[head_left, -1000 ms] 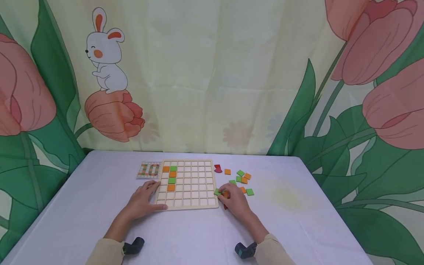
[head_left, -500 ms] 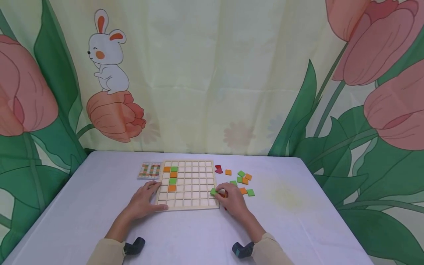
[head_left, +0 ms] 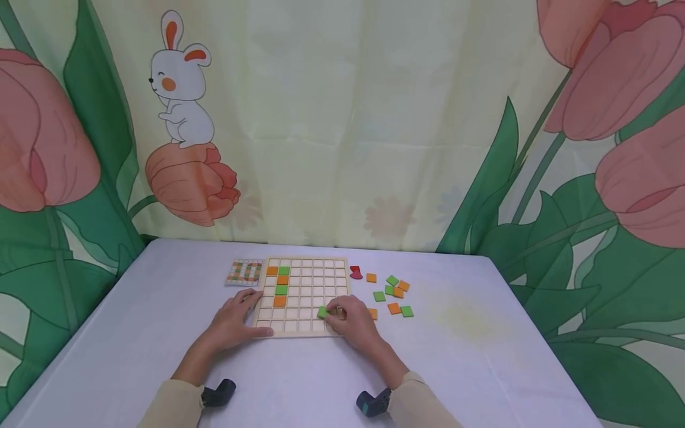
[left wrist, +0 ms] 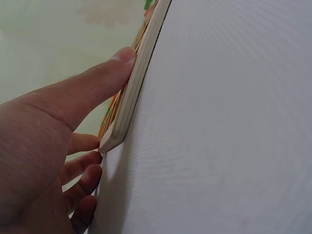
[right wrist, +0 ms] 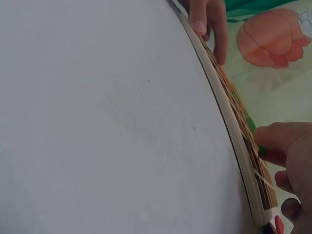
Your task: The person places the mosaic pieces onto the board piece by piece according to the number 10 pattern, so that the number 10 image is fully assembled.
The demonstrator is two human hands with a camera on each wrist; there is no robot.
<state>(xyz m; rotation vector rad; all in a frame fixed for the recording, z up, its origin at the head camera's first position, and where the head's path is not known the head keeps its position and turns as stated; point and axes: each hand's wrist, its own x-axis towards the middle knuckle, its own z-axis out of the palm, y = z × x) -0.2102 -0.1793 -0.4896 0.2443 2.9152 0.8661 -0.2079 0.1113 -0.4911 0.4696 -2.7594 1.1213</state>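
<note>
A wooden grid board (head_left: 305, 297) lies on the white table, with a few orange and green square tiles in its left columns. My left hand (head_left: 232, 318) rests on the board's near left corner, fingers along the left side and the straight thumb (left wrist: 109, 73) on the front rim. Over the lower right part of the grid, my right hand (head_left: 354, 321) pinches a green square tile (head_left: 322, 312) between thumb and fingertips. In the right wrist view this tile is mostly hidden behind the thumb (right wrist: 275, 135).
A small pattern card (head_left: 244, 272) with coloured squares lies left of the board. On the right are loose orange tiles (head_left: 394, 308), green tiles (head_left: 407, 311) and red pieces (head_left: 355, 273). A printed curtain (head_left: 321, 119) hangs behind the table.
My right hand has carried the green tile leftward from the board's right edge to over the grid, uncovering some loose tiles. The left hand stays at the corner.
</note>
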